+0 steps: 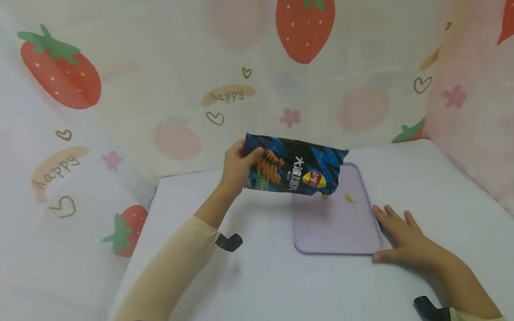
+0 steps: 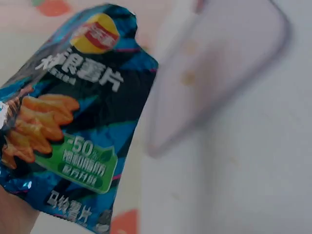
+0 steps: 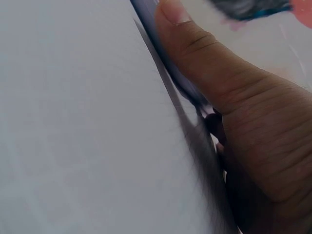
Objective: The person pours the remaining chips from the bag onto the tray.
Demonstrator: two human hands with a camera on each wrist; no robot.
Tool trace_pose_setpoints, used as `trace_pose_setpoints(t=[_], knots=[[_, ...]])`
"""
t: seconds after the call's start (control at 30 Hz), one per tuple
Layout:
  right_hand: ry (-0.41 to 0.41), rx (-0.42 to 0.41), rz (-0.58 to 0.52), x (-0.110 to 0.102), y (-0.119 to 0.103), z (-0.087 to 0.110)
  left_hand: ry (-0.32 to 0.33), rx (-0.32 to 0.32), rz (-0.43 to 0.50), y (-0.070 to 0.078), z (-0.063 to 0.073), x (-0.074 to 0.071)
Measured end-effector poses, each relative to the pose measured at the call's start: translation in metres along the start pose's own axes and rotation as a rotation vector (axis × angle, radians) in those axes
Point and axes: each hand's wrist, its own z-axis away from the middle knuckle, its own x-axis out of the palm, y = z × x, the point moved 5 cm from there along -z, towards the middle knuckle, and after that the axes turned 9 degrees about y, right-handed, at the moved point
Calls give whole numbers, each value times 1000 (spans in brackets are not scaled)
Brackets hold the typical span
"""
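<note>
My left hand grips one end of a blue and black chip bag, thumb on its printed front. The bag lies sideways in the air, its torn end pointing right above a light purple tray. In the left wrist view, the bag fills the left side and most of the hand is cut off. Small yellow chip pieces lie on the tray. My right hand rests with spread fingers against the tray's right edge; its thumb shows beside that edge in the right wrist view.
The tray stands on a white table, with a few tiny crumbs to its left. Behind the table hangs a backdrop printed with strawberries, hearts and flowers. A black wrist piece sticks out from the left sleeve.
</note>
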Motion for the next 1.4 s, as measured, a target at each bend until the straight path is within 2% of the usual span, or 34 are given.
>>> trace_pose_setpoints(t=[0.13,0.17,0.27,0.47,0.57,0.67,0.7,0.77,0.83,0.9,0.97,1.1,1.17,1.27,1.33,1.4], knots=[[3,8,1,-4,4,3,-69,-67,-38,-9,6,15],[5,8,1,-4,4,4,-68,-71,-42,-8,8,17],[15,3,-8,-4,5,5,-32,-47,-25,-3,7,15],[5,-5,-27,1,3,3,38,-6,55,5,-4,0],[14,-18,-13,0,3,0,34,-39,66,-6,-5,-5],[25,-32,-4,-1,2,-3,-10,-100,33,-23,0,-5],[22,-33,-5,-1,2,-3,-19,-106,21,-24,1,-5],[12,-27,-10,0,2,-2,-12,-76,19,-19,1,-4],[11,-19,-7,0,2,-2,9,-34,28,-7,-2,-3],[15,-25,-9,-1,2,-2,24,-21,38,-1,-4,-3],[21,-33,-15,-2,0,-2,30,-34,34,-3,-3,-5],[33,-46,-15,-3,-3,-2,27,-101,2,-14,3,-11],[36,-54,-15,-4,-3,0,54,-95,20,-11,1,-15],[36,-58,-24,-4,-3,1,103,-50,73,-1,-2,-19],[37,-65,-28,-4,-3,1,107,-39,87,-1,-3,-19],[39,-63,-27,-2,-3,1,77,-64,77,-5,-2,-16]])
